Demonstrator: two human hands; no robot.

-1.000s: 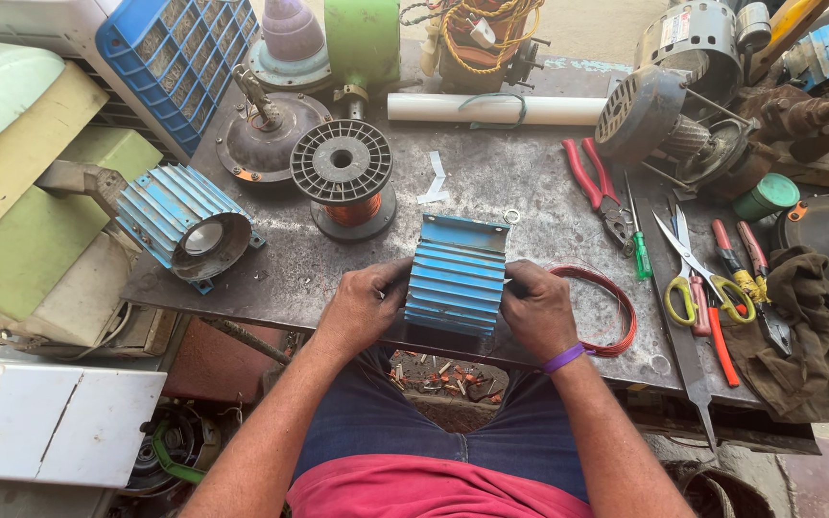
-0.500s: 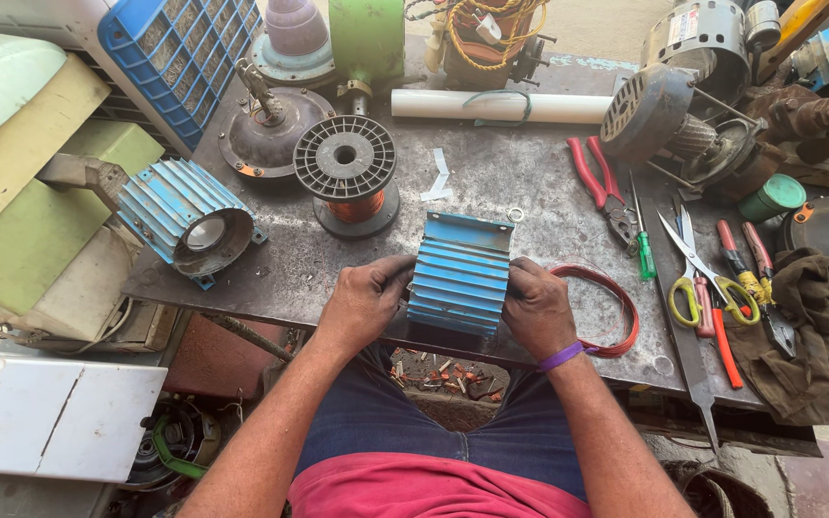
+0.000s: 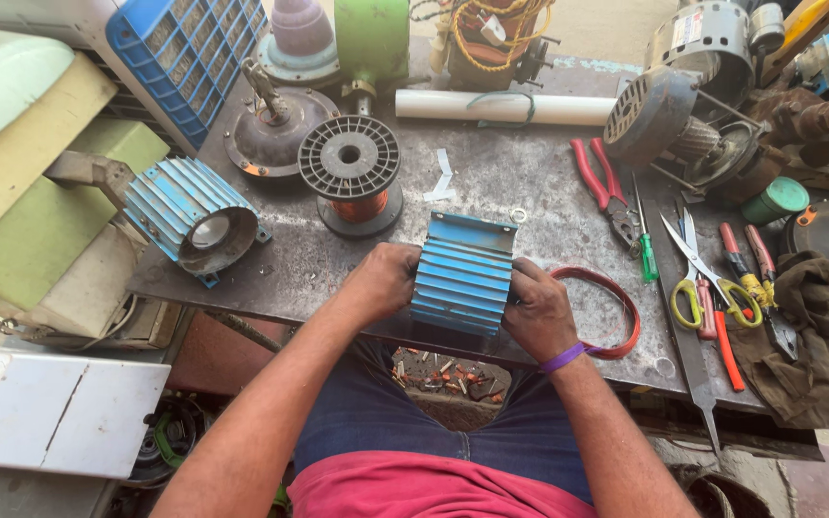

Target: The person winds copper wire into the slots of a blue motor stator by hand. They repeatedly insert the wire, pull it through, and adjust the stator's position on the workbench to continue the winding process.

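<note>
left hand (image 3: 383,284): fingers curled and clamped on the left end of the blue ribbed motor housing (image 3: 463,273).
right hand (image 3: 537,309): fingers wrapped tight on the housing's right end; purple band (image 3: 562,358) on the wrist.
housing place: near edge of the metal workbench (image 3: 491,182), centre, lying on its side between both hands, ribs running left to right.
red loop (image 3: 614,309): ring of red wire flat on the bench, just right of the right hand, partly under it.
copper wire spool (image 3: 350,177): black flanges, upright, far-left of the held housing, apart from it.
second blue housing (image 3: 187,213): at the left edge of the bench, tilted, open end facing near-right.
round motor cover (image 3: 275,129): with shaft, far-left, just beside the spool.
white tube (image 3: 503,107): lies across the far side of the bench.
red-handled pliers (image 3: 602,187): right of centre, next to a green-handled screwdriver (image 3: 644,240).
yellow-handled scissors (image 3: 705,278): right side, among other red-handled tools.
brown rag (image 3: 811,336): near-right corner.
grey motor (image 3: 678,115): far right, shaft and fan end showing.
blue plastic crate (image 3: 184,58): far left, leaning beyond the bench.
</note>
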